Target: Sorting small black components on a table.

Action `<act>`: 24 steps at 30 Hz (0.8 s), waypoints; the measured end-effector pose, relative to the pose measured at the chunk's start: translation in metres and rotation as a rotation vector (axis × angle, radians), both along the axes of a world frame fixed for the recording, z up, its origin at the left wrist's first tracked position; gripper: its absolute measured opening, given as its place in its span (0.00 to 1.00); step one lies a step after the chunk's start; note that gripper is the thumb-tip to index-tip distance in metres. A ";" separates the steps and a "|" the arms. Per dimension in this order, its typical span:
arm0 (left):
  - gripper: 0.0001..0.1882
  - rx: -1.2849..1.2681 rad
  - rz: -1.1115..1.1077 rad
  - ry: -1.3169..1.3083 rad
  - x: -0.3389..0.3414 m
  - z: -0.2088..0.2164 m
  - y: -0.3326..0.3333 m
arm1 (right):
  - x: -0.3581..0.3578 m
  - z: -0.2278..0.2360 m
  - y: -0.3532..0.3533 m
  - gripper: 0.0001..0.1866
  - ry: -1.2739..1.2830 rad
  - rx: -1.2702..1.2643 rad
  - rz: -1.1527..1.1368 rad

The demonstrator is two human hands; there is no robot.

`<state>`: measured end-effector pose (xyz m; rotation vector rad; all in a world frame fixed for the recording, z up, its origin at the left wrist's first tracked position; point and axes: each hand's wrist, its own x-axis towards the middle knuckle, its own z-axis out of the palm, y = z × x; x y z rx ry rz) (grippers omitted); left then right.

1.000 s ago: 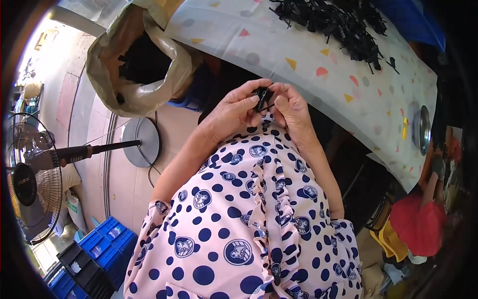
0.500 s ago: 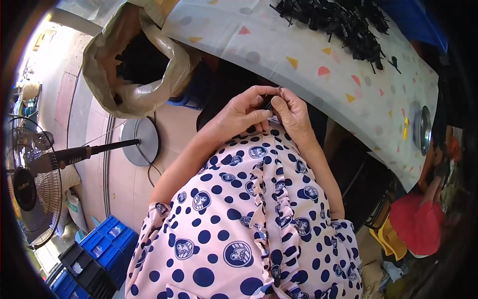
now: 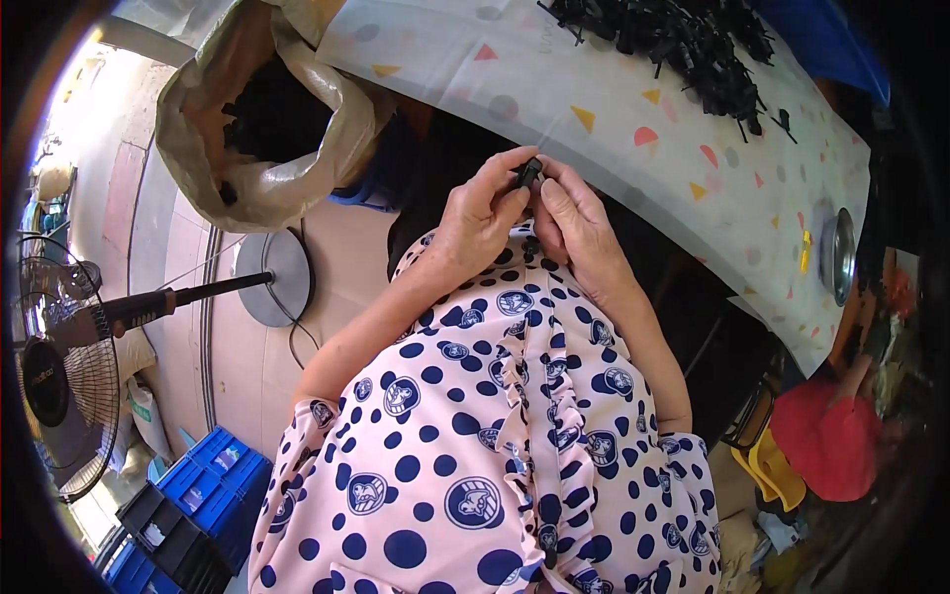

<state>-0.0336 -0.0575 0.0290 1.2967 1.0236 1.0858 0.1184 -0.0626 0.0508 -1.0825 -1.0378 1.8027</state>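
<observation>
A small black plastic part (image 3: pixel 529 172) is pinched in the fingertips of my left hand (image 3: pixel 477 220), just in front of the table's near edge. Close against it, the fingers of my right hand (image 3: pixel 582 220) are curled, with thumb and forefinger touching or nearly touching the part. Whether the right fingers hold a separate piece cannot be made out. On the far side of the table lies a heap of black plastic parts (image 3: pixel 683 45), some with thin stems. More black pieces (image 3: pixel 277 114) fill an open woven sack (image 3: pixel 188 163) to the left.
A patterned cloth covers the table (image 3: pixel 554 89); a round metal dish (image 3: pixel 842 257) and a small yellow item (image 3: pixel 806 252) sit at its right end. At left stand a fan (image 3: pixel 69 366) and blue and black crates (image 3: pixel 213 485). A red seat-like object (image 3: pixel 826 441) is at lower right.
Both hands have risen slightly toward the table edge, and the black part now shows above the fingertips. My left hand has turned a little. The heap looks the same.
</observation>
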 end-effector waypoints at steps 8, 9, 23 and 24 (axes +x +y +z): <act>0.20 0.097 -0.006 0.098 0.002 0.001 -0.001 | -0.007 0.003 -0.001 0.21 0.013 -0.025 -0.057; 0.20 0.088 -0.007 0.099 0.003 0.002 -0.001 | -0.007 0.004 -0.002 0.20 0.028 -0.020 -0.065; 0.19 0.141 0.032 0.124 0.010 -0.002 -0.001 | -0.005 -0.006 0.001 0.16 0.050 -0.017 -0.094; 0.20 0.188 0.059 0.165 0.012 0.000 -0.001 | -0.003 -0.003 0.001 0.15 0.013 -0.020 -0.070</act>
